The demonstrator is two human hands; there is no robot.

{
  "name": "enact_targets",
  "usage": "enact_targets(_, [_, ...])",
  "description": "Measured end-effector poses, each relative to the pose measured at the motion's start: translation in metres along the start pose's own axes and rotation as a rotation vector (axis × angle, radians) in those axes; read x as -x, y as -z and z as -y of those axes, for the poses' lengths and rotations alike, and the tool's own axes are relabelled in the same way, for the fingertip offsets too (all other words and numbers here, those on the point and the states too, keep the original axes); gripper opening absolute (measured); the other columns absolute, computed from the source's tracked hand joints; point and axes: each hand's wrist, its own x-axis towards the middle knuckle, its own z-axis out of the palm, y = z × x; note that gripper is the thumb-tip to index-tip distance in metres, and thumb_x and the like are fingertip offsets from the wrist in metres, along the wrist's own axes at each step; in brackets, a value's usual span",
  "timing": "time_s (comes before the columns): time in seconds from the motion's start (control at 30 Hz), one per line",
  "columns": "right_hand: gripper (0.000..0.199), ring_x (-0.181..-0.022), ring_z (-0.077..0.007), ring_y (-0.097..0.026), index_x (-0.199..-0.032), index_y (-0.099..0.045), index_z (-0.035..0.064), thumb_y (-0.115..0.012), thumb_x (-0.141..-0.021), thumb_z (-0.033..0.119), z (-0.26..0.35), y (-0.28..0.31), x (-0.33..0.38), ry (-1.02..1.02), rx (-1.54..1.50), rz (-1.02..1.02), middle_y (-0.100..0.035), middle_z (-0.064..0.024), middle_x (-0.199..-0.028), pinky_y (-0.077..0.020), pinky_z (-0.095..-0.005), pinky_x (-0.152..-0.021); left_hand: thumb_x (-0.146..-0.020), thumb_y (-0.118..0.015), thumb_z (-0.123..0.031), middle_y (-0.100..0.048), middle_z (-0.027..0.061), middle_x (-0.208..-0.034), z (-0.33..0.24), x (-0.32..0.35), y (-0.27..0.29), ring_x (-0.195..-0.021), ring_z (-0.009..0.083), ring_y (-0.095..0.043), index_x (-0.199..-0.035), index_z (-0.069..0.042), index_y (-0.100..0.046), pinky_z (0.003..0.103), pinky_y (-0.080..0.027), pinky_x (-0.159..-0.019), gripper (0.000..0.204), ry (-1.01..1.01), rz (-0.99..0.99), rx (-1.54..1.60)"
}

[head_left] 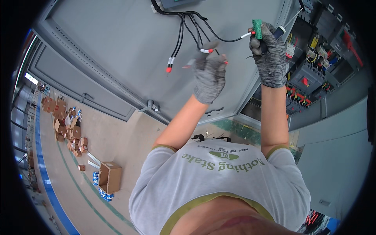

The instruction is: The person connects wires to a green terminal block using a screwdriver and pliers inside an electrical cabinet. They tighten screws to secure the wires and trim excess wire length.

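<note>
Green connector block in the right hand, loose wire ends just left of it

Right hand, gloved, clenched around a screwdriver and pinching a small green connector block at the fingertips, up against the open grey cabinet door. One black wire already reaching the block's left side, white sleeve at the entry. Left hand, also gloved, lower and to the left, fingers closed on another wire tip with a white and red sleeve; that tip lying just left of and slightly below the block, long axis roughly level, pointing right toward it. Further wire ends hanging free, well apart to the left. Left hand nearer the loose tips, right hand on the block. Switchgear to the right inside the cabinet.
</note>
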Motion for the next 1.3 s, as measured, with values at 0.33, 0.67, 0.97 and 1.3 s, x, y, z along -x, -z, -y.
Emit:
enact_targets(0.33, [0.018,-0.056,-0.0085,-0.055,-0.1,-0.064,0.0013,-0.062,-0.093,0.018,-0.002,-0.01,0.01,-0.068,0.228,-0.015,-0.067,-0.0079,-0.08,-0.0383,-0.0189,-0.045,-0.082,-0.069,0.0,-0.064,0.0096,-0.09,-0.032,-0.054,0.029,-0.078,0.0217,-0.06,-0.097,-0.005,-0.068,0.033,-0.049,-0.069,0.016,0.096,0.067,-0.075])
enact_targets(0.67, [0.018,-0.055,-0.0072,-0.057,-0.093,-0.067,0.0032,-0.068,-0.089,0.021,-0.004,-0.008,0.01,-0.128,0.208,0.092,-0.066,-0.0038,-0.072,-0.0408,-0.0185,-0.045,-0.081,-0.068,-0.005,-0.062,0.0114,-0.087,-0.051,-0.066,0.026,-0.084,0.029,-0.059,-0.099,-0.007,-0.068,0.038,-0.048,-0.073,0.018,0.005,0.296,-0.405])
enact_targets(0.97, [0.02,-0.053,-0.0082,-0.058,-0.097,-0.066,0.0013,-0.067,-0.089,0.02,-0.006,-0.01,0.014,-0.173,0.27,0.094,-0.066,-0.0062,-0.07,-0.0413,-0.0179,-0.045,-0.083,-0.065,-0.006,-0.061,0.0131,-0.086,-0.038,-0.068,0.033,-0.074,0.0284,-0.061,-0.092,-0.002,-0.068,0.035,-0.049,-0.068,0.011,0.231,0.317,-0.087])
enact_targets(1.3, [0.023,-0.051,-0.0081,-0.057,-0.096,-0.066,0.0012,-0.067,-0.09,0.023,-0.005,-0.018,0.017,-0.188,0.339,0.061,-0.065,-0.0062,-0.066,-0.0402,-0.0182,-0.044,-0.084,-0.064,-0.008,-0.062,0.0112,-0.081,-0.029,-0.076,0.041,-0.075,0.0243,-0.061,-0.093,-0.003,-0.069,0.033,-0.049,-0.069,0.011,0.236,0.402,-0.003])
